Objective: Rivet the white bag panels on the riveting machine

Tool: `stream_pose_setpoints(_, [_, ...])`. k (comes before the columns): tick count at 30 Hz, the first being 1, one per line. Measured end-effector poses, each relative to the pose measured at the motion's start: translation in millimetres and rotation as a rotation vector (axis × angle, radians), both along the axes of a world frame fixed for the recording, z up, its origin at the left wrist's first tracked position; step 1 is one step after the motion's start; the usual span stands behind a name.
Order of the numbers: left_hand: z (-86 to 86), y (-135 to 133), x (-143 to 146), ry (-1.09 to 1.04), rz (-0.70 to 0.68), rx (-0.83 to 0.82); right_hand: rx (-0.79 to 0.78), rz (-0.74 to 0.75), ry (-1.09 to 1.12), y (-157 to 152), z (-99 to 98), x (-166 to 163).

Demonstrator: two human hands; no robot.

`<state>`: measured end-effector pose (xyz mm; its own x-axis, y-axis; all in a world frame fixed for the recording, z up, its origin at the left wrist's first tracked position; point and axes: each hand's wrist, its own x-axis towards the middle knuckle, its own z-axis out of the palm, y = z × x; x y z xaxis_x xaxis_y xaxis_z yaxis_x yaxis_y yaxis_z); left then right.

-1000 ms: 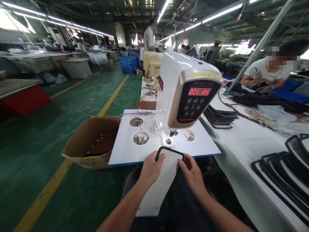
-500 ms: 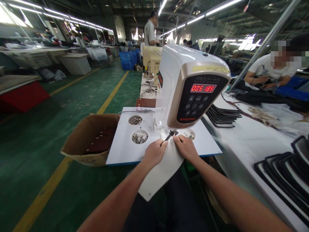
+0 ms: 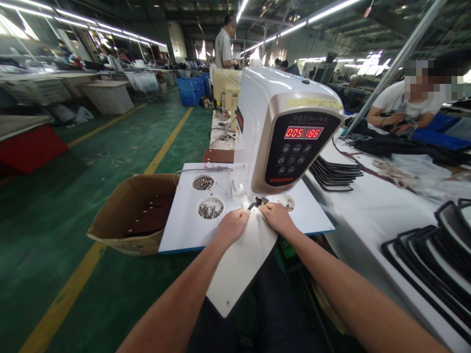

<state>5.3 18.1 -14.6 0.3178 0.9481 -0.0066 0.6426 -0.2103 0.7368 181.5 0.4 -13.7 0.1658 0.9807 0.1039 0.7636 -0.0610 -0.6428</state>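
Observation:
My left hand (image 3: pixel 231 226) and my right hand (image 3: pixel 276 218) both pinch the far end of a long white panel (image 3: pixel 243 260) with a dark edge. The panel's tip lies under the head of a white and gold riveting machine (image 3: pixel 283 127), right at its punch (image 3: pixel 259 201). The panel's near end hangs over my lap. The machine's red display (image 3: pixel 303 132) reads 005 186. Two round wells with small metal parts (image 3: pixel 208 210) sit in the white machine table (image 3: pixel 184 230) to the left of my hands.
A cardboard box (image 3: pixel 125 215) with dark pieces stands on the green floor at the left. Stacks of black-edged panels (image 3: pixel 430 245) lie on the white bench to the right, more (image 3: pixel 336 174) behind the machine. A seated person (image 3: pixel 408 108) works at far right; another person (image 3: pixel 222 46) stands behind.
Both hands pushed the panel forward from the table edge until its tip sits under the machine's punch. The display count went from 185 to 186.

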Motion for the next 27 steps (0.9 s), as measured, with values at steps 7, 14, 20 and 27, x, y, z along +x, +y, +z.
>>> stream_pose_setpoints(7, [22.2,-32.1,-59.8,0.085,-0.219,-0.004,0.059,-0.208,0.092,-30.3,2.5,28.5])
stream_pose_setpoints(14, [28.5,-67.7,-56.2,0.230,-0.383,0.131,0.495,0.041,-0.230,-95.2,16.1,20.7])
stream_pose_setpoints(20, [39.3,-67.0,-37.2,0.138,-0.342,0.164,0.154,0.498,-0.335,-99.1,29.7,3.8])
stream_pose_setpoints(27, [20.3,-57.9,-40.2,-0.151,-0.057,-0.037,0.057,0.322,-0.218,-89.7,15.9,15.2])
